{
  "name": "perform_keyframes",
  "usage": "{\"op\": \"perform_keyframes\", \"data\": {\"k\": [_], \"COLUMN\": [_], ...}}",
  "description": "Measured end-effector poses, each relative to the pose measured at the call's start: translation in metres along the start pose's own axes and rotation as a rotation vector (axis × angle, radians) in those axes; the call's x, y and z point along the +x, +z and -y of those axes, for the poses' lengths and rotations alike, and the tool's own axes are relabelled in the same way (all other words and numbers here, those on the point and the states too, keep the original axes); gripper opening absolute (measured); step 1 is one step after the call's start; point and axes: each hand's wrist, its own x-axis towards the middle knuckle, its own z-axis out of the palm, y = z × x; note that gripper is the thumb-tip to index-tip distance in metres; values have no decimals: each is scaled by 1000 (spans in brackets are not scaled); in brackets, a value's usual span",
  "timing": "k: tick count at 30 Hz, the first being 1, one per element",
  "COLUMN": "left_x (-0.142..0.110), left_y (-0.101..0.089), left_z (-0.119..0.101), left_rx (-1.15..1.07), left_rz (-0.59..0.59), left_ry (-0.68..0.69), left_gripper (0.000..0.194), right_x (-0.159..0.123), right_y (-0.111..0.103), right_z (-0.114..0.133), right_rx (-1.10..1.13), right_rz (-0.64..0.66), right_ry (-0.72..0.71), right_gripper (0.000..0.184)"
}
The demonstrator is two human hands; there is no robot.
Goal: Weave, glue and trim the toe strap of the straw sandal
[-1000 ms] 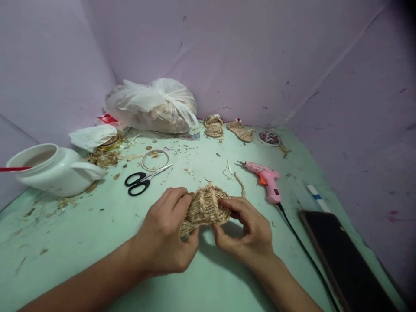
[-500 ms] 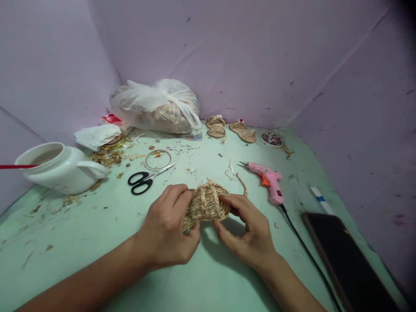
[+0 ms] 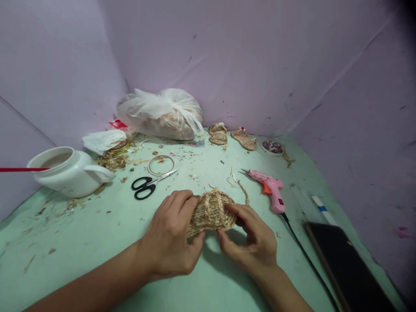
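A small slipper of coiled, braided straw cord (image 3: 212, 212) is held between my two hands above the table. My left hand (image 3: 175, 234) wraps its left end, thumb below and fingers over the top, hiding that part. With thumb and fingers my right hand (image 3: 251, 236) pinches the right end near the braided straps. A loose piece of braided cord (image 3: 243, 192) shows just beyond my right hand. To the right lies a pink glue gun (image 3: 271, 190) with an orange trigger. Black-handled scissors (image 3: 149, 185) rest at the left, beside a tape ring (image 3: 161, 165).
A white pot (image 3: 73, 175) with a red stick stands at the left. Behind are a tied plastic bag (image 3: 162, 115), two small straw slippers (image 3: 218, 135) and a round dish (image 3: 272, 147). At the right lies a dark phone (image 3: 344, 260) beside the glue gun's cable (image 3: 307, 251). Scraps litter the table.
The whole view has shifted slightly, so everything sits a little lower and mostly farther right. Both hands keep their hold on the straw slipper, with hardly any change in its pose.
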Motion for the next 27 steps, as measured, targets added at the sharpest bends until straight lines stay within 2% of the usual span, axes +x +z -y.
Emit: {"op": "perform_keyframes", "data": {"k": [6, 8, 10, 13, 17, 19, 21, 24, 27], "left_x": [-1, -2, -2, -1, 0, -1, -3, -6, -6], "left_y": [-2, 0, 4, 9, 7, 5, 3, 3, 4], "left_z": [-4, -4, -2, 4, 6, 4, 2, 0, 0], "left_rx": [-33, -53, -95, -153, -223, -205, -128, -1, 50], "left_rz": [5, -11, -34, -73, -23, 5, -5, -18, 11], "left_ry": [-123, -156, -200, -285, -328, -266, -136, 90, 225], "left_gripper": [39, 38, 41, 42, 35, 37, 44, 50, 46], "right_x": [-4, -5, -5, -2, 6, 10, 14, 17, 17], "right_y": [1, 4, 9, 15, 11, 4, -3, -10, -10], "right_z": [-4, -4, -4, -5, -6, -6, -4, -2, -1], "right_rx": [124, 257, 516, 837, 941, 928, 925, 903, 837], "right_rz": [70, 94, 120, 1, -128, -153, -143, -37, 76], "right_ry": [126, 236, 372, 576, 788, 905, 987, 999, 988], "right_gripper": [46, 49, 57, 60, 49, 37, 29, 29, 32]}}
